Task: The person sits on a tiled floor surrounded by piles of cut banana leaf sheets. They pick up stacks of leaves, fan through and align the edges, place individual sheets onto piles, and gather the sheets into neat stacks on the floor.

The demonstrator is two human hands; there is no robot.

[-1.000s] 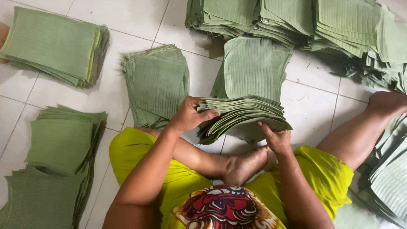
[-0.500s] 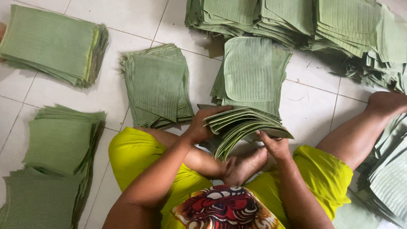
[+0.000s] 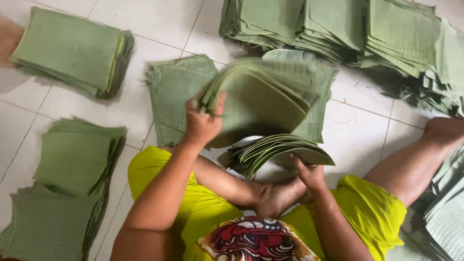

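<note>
Where green stacks [image 3: 72, 48] lie, white tiled floor [image 3: 145, 19]

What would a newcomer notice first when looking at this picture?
The eye goes first to the centre, where the left hand lifts a blurred bundle of green sheets while the right hand holds a fanned stack just below it. Around the seated person, more green piles lie on the white tiled floor, with the largest heap along the top right.
</note>
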